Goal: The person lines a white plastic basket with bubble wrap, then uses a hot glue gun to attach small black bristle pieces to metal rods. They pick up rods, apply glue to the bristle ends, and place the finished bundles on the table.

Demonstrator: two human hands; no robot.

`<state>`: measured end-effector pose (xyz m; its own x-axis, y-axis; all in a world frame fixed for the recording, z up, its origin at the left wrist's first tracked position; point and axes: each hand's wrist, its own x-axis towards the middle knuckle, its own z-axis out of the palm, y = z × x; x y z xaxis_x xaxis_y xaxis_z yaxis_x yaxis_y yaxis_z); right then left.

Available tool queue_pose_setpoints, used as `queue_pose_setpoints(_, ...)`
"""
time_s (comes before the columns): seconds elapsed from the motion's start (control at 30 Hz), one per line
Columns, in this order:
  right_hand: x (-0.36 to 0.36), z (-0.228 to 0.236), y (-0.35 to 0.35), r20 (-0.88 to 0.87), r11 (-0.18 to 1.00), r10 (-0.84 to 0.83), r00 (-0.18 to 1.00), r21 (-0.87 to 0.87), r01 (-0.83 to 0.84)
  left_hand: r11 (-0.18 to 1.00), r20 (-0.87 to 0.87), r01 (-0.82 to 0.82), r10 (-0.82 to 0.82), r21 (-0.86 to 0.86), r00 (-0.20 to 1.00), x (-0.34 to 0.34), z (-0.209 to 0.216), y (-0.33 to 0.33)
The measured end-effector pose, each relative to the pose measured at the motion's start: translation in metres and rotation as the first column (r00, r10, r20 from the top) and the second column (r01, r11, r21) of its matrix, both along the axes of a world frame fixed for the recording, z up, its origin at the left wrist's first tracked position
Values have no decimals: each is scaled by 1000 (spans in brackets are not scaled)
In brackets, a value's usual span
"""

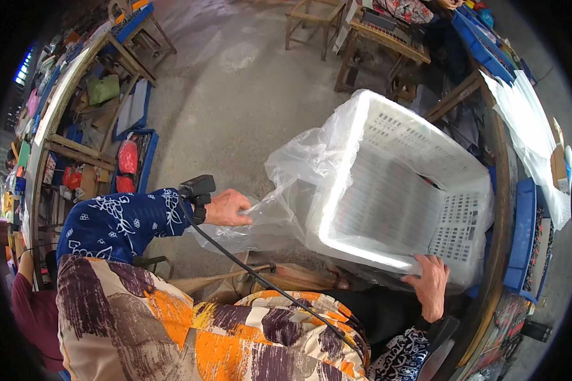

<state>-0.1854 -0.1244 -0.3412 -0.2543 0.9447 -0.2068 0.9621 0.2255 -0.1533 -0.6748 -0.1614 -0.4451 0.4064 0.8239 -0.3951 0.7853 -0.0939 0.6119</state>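
Note:
A white plastic crate [394, 203] with slotted walls is tipped toward me, its inside in view. Thin clear plastic sheeting [286, 197] wraps its left side and trails out to the left. My left hand [229, 208] has its fingers closed on the loose end of that sheeting, pulled away from the crate. At the crate's near right edge, my right hand [431, 286] grips the rim with its fingers over the top. What supports the crate from below is hidden.
Along the right runs a wooden bench edge with a blue tray [521, 235] and white plastic sheets [531, 140]. A cluttered wooden rack [76, 152] stands left, red packets [128, 157] in a blue bin beside it. Another person sits near a wooden table [388, 38] at the back.

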Motion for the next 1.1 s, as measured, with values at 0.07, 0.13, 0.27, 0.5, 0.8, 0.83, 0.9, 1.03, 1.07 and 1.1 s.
queue_pose_setpoints(0.07,-19,13,1,-24,997,60,998,55,-59,986,48,-68,76,-155,996,5,9,0)
queue_pose_setpoints(0.13,-41,23,2,-80,983,113,990,151,-100,951,191,-137,194,-277,962,10,15,-2)
queue_pose_setpoints(0.27,-84,35,-5,-324,964,220,920,214,-155,931,251,-156,246,-331,936,20,20,-5)
queue_pose_setpoints(0.5,-156,9,-23,-535,862,447,717,44,-504,970,216,-107,155,-218,964,47,38,-13)
queue_pose_setpoints(0.8,-196,-45,-37,-576,754,456,678,-154,-638,993,-70,66,-59,99,996,79,49,-26)
queue_pose_setpoints(0.83,-198,-51,-36,-589,761,431,683,-169,-626,987,-40,61,-56,150,998,81,48,-27)
queue_pose_setpoints(0.9,-200,-62,-35,-609,772,367,703,-224,-596,968,29,82,-91,237,995,82,48,-28)
queue_pose_setpoints(1.03,-193,-79,-31,-599,795,327,731,-245,-555,923,7,191,-205,335,979,77,48,-27)
queue_pose_setpoints(1.07,-193,-81,-30,-609,813,322,725,-215,-542,909,-16,231,-240,347,971,74,47,-27)
queue_pose_setpoints(1.1,-192,-83,-30,-588,825,294,753,-242,-511,897,-4,256,-272,360,962,72,46,-26)
